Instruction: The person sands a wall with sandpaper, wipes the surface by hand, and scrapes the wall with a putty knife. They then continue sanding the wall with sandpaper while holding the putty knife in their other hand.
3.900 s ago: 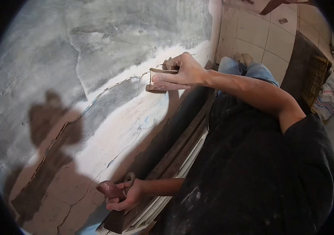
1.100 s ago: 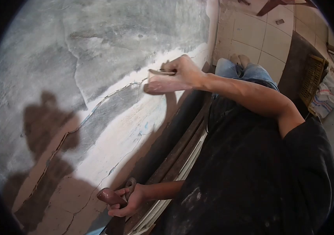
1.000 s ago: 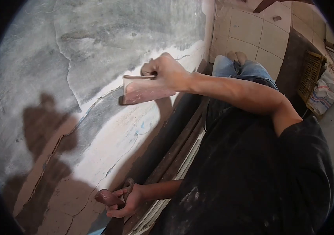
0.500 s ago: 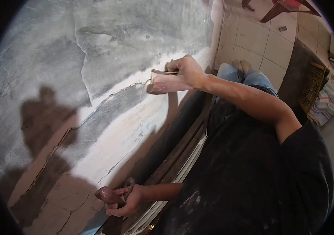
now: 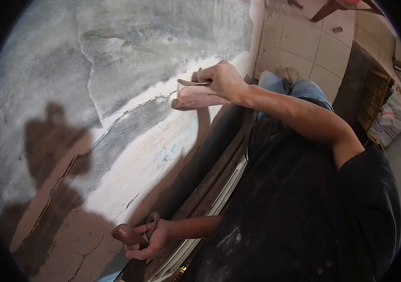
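My right hand (image 5: 226,84) grips a folded reddish-brown sheet (image 5: 196,101), like sandpaper, flat on or close to the wall (image 5: 130,61) at the right end of a long crack (image 5: 109,129). A pale, dusty band runs along this crack. Lower in view, my left hand (image 5: 149,242) has its fingers curled round a reddish-brown rolled piece (image 5: 127,234). A grey-brown curled loop (image 5: 152,220) sticks up beside its thumb; what it belongs to is partly hidden by the hand.
Dark long bars (image 5: 210,188) and pale strips (image 5: 221,199) lie between the wall and my torso. To the right are a yellow crate (image 5: 374,101) and a white striped sack (image 5: 391,117). Red-brown legs (image 5: 327,10) of some furniture stand on the tiled floor (image 5: 301,40).
My right hand and its sheet shifted left along the wall about a second ago, then came back right. My left hand keeps its hold, and the view has shifted slightly.
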`<state>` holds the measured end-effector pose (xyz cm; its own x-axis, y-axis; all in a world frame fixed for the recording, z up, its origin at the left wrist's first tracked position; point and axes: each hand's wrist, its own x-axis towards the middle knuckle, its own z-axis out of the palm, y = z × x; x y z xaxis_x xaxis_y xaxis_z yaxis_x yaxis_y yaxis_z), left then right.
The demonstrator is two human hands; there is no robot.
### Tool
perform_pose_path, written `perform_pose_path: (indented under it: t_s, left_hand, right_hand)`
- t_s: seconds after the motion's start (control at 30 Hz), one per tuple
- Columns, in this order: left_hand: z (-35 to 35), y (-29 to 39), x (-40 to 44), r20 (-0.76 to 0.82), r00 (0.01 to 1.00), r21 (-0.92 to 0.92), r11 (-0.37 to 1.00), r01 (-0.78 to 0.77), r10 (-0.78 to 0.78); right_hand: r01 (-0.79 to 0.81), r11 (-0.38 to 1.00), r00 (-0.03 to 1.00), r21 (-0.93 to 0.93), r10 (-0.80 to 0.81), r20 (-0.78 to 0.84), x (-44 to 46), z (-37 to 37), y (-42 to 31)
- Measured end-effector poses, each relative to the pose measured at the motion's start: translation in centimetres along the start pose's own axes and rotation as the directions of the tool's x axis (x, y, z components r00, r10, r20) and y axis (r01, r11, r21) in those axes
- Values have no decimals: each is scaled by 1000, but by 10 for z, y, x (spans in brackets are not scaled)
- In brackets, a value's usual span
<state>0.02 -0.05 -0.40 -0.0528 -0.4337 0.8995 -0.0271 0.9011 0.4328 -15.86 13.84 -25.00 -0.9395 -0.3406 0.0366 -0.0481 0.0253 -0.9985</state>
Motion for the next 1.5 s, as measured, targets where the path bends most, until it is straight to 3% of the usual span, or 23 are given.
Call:
perform_pose_path:
  t_s: [0.1, 0.23, 0.33, 0.57, 0.67, 0.7, 0.77, 0.83, 0.87, 0.93, 1.0, 1.03, 1.07, 1.1, 1.13, 1.17, 1.23, 1.27, 1.33, 1.37, 1.4, 1.43, 1.5]
  left_hand:
    - [2, -1, -2, -5, 1000, 32, 999, 3, -3]
    - [-1, -3, 1, 31, 998, 23, 999, -47, 47]
    - [-1, -5, -3, -10, 1000, 37, 999, -20, 21]
    - [0, 3, -5, -22, 995, 133, 987, 95, -93]
    - [-13, -6, -6, 151, 944, 19, 955, 295, -294]
    - [17, 24, -30, 91, 911, -129, 903, 411, -402]
    - [28, 13, -63, 338, 940, -5, 999, -45, 44]
    - [29, 11, -97, 810, 573, 219, 971, -96, -126]
    - [33, 30, -126, 798, 182, 468, 781, 414, -575]
    - [43, 14, -170, 861, -47, 458, 732, 505, -507]
    - [54, 50, -186, 948, -8, 265, 773, 576, -319]
    - [56, 52, -197, 943, -65, 281, 674, 683, -327]
    - [58, 48, -203, 957, -116, 275, 707, 651, -265]
    - [63, 49, -215, 956, -145, 270, 569, 776, -257]
    - [68, 63, -209, 949, -201, 302, 516, 802, -243]
    - [70, 60, -222, 970, -54, 171, 501, 848, -238]
    - [70, 45, -225, 920, -205, 345, 440, 829, -335]
    - [73, 37, -238, 904, -102, 295, 434, 851, -415]
    - [73, 34, -250, 830, 70, 238, 467, 852, -553]
    - [71, 55, -238, 784, 142, 210, 473, 856, -605]
    - [68, 47, -240, 775, 150, 194, 457, 868, -613]
    - [65, 31, -243, 825, 195, 146, 533, 834, -531]
    - [63, 21, -245, 821, 270, 107, 600, 793, -502]
  right_hand:
    - [-22, 999, 994, -26, 24, 111, 8, -5, -35]
    - [63, 997, 997, 32, -62, -49, 1, 19, 8]
    - [44, 992, 998, -116, -50, -49, -7, 13, 42]
    - [-6, 997, 970, -83, 26, 242, -5, -19, 33]
    - [-129, 990, 945, -60, 141, 295, -18, -46, 18]
    - [-152, 988, 949, -10, 149, 279, -28, -54, 11]
    - [-184, 979, 952, 91, 154, 264, -43, -74, -6]
    - [-78, 990, 982, 114, 57, 180, -61, -86, -18]
    - [-22, 994, 991, 104, 8, 135, -68, -93, -25]
    - [15, 993, 994, 114, -27, 104, -86, -106, -42]
    - [-61, 998, 990, 19, 58, 131, -105, -116, -52]
    - [-154, 986, 974, 61, 142, 176, -112, -121, -55]
    - [-115, 993, 982, 21, 111, 154, -120, -135, -71]
    - [39, 988, 995, -149, -24, 100, -122, -142, -52]
    - [-155, 987, 967, -32, 158, 201, -125, -163, -58]
    - [-208, 978, 973, -1, 207, 104, -133, -178, -49]
    - [-351, 934, 933, 71, 355, -63, -161, -209, -15]
    - [-443, 891, 880, 101, 453, -138, -184, -226, 3]
    - [-642, 738, 762, -207, 585, -278, -246, -252, 23]
    - [-584, 675, 811, -451, 473, -344, -298, -257, 86]
    - [-666, 542, 735, -512, 593, -328, -343, -261, 128]
    - [-879, 354, 446, -320, 849, -284, -351, -256, 77]
    - [-791, 464, 517, -399, 856, -29, -406, -239, 99]
